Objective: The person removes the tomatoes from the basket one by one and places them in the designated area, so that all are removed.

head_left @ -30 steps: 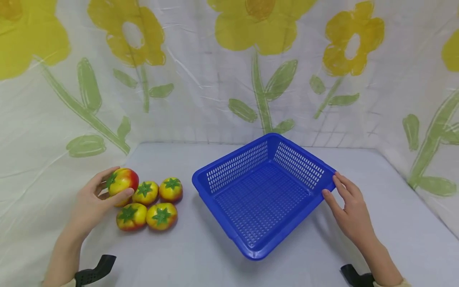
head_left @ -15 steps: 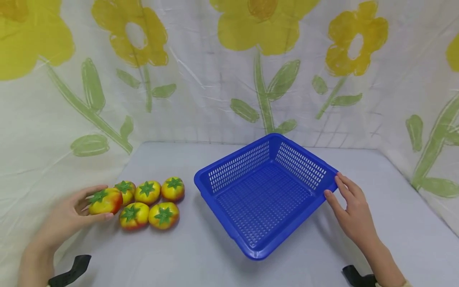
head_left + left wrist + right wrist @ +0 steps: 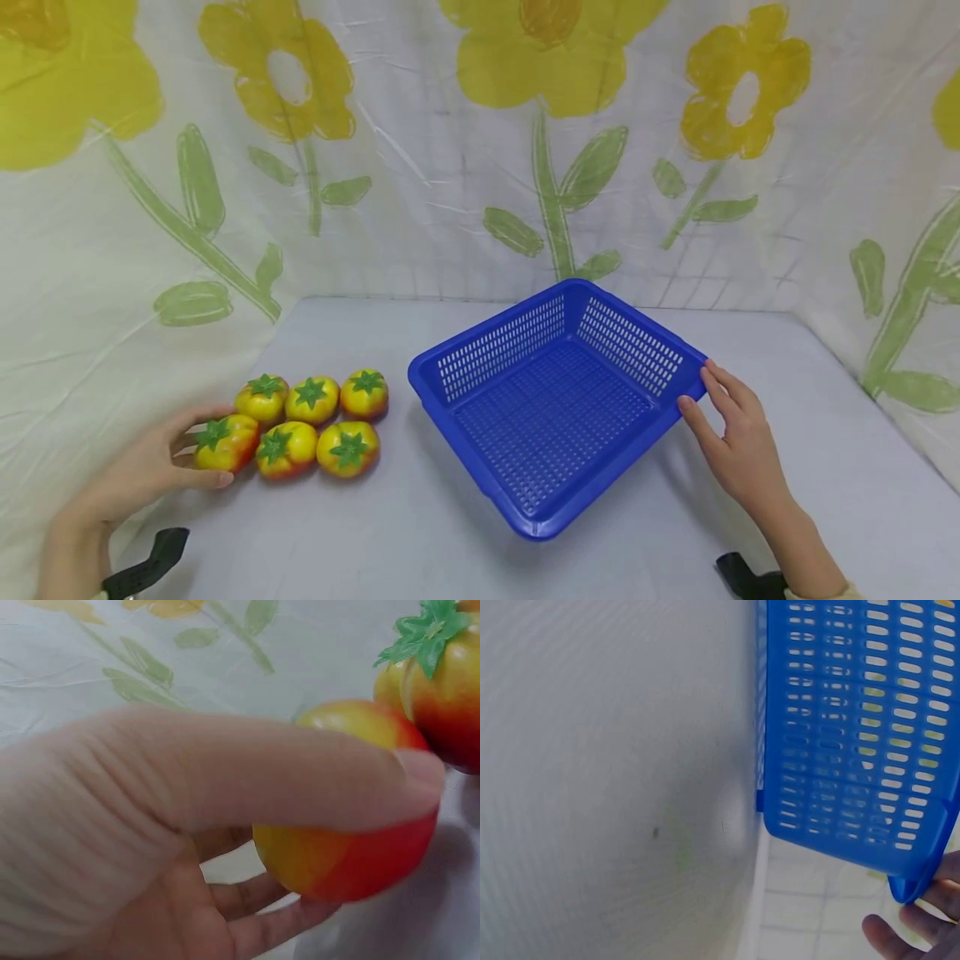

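Observation:
My left hand (image 3: 153, 458) holds a yellow-red toy tomato (image 3: 227, 443) with a green star-shaped top, low at the left end of a cluster. Seen from the left wrist, the thumb lies across this tomato (image 3: 345, 859) and the other fingers curl behind it. Several similar tomatoes (image 3: 312, 400) sit close together in two rows to its right. A blue perforated basket (image 3: 442, 433) stands on the table, turned cornerwise. My right hand (image 3: 742, 454) grips its right corner by the rim, thumb on the near side. The right wrist view shows fingers (image 3: 930, 922) at that basket corner (image 3: 911, 881).
A pale grey-white table (image 3: 420, 550) carries everything. Behind and beside it hangs a white sheet (image 3: 412, 225) printed with yellow flowers and green leaves. Black wrist straps (image 3: 153, 567) show on both forearms.
My left hand has carried the tomato left and down, to the near-left end of the cluster. The near-row tomatoes have shifted slightly right. My right hand and the basket stay nearly still.

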A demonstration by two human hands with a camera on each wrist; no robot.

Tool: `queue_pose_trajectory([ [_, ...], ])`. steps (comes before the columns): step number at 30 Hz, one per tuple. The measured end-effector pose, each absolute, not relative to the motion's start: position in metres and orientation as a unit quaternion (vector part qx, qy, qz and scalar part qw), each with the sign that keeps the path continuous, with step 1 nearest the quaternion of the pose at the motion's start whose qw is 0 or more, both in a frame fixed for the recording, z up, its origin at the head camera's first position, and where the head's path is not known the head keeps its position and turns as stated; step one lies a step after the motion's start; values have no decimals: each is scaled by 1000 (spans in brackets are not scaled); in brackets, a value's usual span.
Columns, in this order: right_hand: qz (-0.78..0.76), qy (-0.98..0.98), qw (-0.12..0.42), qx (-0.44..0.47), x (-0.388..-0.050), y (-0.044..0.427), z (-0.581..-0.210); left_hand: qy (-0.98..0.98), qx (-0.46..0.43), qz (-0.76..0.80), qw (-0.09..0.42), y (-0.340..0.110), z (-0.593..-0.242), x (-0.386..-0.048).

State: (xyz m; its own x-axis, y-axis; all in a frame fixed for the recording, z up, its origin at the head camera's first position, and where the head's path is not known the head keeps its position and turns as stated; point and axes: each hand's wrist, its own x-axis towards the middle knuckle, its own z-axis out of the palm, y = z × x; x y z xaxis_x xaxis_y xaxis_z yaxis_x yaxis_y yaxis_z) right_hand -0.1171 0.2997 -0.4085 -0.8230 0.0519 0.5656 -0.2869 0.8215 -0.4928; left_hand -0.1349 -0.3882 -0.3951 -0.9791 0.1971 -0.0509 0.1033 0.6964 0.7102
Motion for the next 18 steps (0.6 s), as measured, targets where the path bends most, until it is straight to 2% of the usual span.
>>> queue_pose_trajectory([
  [9,288,-910,290,62,-117,300,-408,923,76,369,84,-388,-400,-135],
  [18,290,-909,293,63,-118,301,-409,915,77,387,83,-387,-397,-136],
])
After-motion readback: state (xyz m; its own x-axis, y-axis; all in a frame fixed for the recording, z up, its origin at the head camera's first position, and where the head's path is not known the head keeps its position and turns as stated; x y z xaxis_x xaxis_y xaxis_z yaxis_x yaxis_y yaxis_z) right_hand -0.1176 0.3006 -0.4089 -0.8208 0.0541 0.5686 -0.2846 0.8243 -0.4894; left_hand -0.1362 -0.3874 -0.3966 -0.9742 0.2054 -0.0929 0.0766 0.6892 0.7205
